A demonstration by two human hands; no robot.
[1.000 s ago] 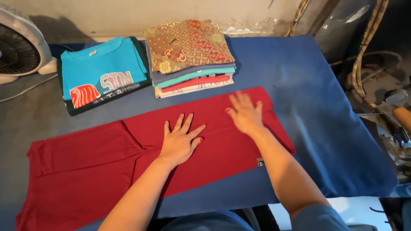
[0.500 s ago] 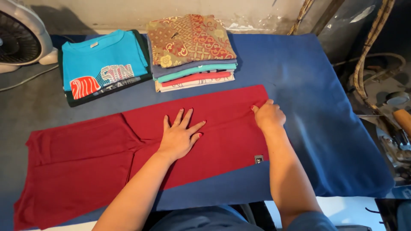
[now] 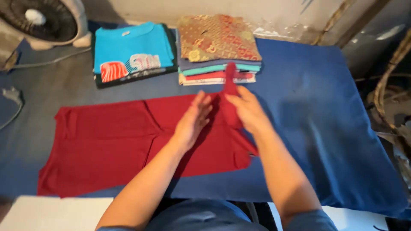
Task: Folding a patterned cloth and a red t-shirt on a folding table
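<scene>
Right hand (image 3: 248, 112) lifted soft red cloth (image 3: 111, 145).

Dark red garment (image 3: 107, 145) lies flat, its right end lifted and bunched.

The red garment (image 3: 107, 145) is matt, soft cloth. The blue bench cover (image 3: 325, 128) is also matt cloth, a little creased. The patterned fabric (image 3: 216, 36) on the folded stack seems slightly shiny. The fan (image 3: 43, 21) looks like smooth plastic.
</scene>
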